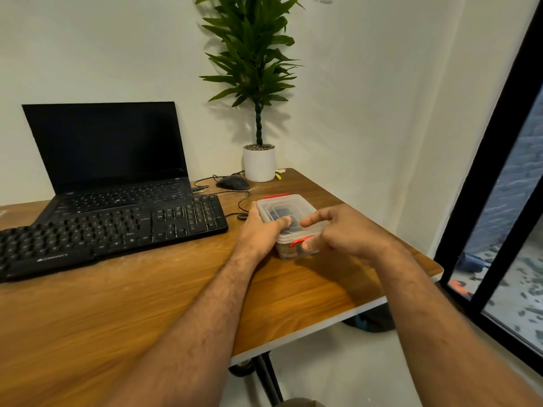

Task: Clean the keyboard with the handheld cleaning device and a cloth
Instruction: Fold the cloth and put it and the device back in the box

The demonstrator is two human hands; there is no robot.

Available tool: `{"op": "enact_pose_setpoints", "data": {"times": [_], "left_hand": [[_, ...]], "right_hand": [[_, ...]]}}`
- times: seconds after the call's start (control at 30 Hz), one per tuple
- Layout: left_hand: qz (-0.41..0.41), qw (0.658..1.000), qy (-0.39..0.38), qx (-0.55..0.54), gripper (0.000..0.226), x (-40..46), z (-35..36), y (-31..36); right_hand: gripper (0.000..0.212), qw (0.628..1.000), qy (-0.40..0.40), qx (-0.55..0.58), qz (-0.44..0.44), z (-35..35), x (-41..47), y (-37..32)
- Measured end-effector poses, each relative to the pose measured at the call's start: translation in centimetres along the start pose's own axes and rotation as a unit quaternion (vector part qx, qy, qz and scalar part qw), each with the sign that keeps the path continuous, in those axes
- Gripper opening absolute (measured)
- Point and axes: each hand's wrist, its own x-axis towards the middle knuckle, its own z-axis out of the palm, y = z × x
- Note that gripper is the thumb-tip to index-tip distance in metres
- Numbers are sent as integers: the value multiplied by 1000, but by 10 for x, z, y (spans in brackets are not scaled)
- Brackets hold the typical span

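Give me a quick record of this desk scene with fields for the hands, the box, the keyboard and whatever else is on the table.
left hand: grips the left side of the plastic box, thumb on its lid
right hand: fingers at the near red latch
plastic box: clear, lid on, dark contents inside, on the wooden table
keyboard: black, left of the box, untouched
laptop: open, screen dark, behind the keyboard
mouse: black, wired, beside the potted plant

The keyboard [111,233] runs off the left edge, and the dark contents of the lidded plastic box [289,223] are too murky to identify.
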Motion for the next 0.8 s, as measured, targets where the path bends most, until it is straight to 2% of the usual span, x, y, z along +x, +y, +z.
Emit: {"op": "enact_pose_setpoints", "data": {"times": [0.27, 0.37, 0.43, 0.5, 0.57, 0.63, 0.7, 0.8], "left_hand": [[-13, 1000, 2, 17, 66, 1, 1, 1], [-14, 1000, 3, 19, 63, 2, 1, 0], [-11, 999, 12, 31, 67, 0, 1, -1], [-11, 998, 17, 59, 82, -3, -1, -1], [-28, 998, 20, 44, 87, -13, -10, 2], [-21, 998, 37, 48, 81, -28, -28, 4], [33, 987, 69, 141, 77, -46, -55, 2], [127, 920, 89, 360, 74, -71, -111, -12]], "right_hand": [[10, 999, 34, -16, 2, 1, 9, -4], [8, 999, 30, -26, 7, -1, 10, -7], [11, 999, 19, -50, 10, -4, 8, -8], [20, 994, 19, -103, 10, -5, 4, -12], [35, 985, 62, -162, -11, 0, -3, -20], [45, 970, 135, -186, -76, 14, -12, -33], [52, 955, 158, -199, -153, 34, -19, -47], [59, 942, 106, -242, -207, 73, -19, -60]]}}
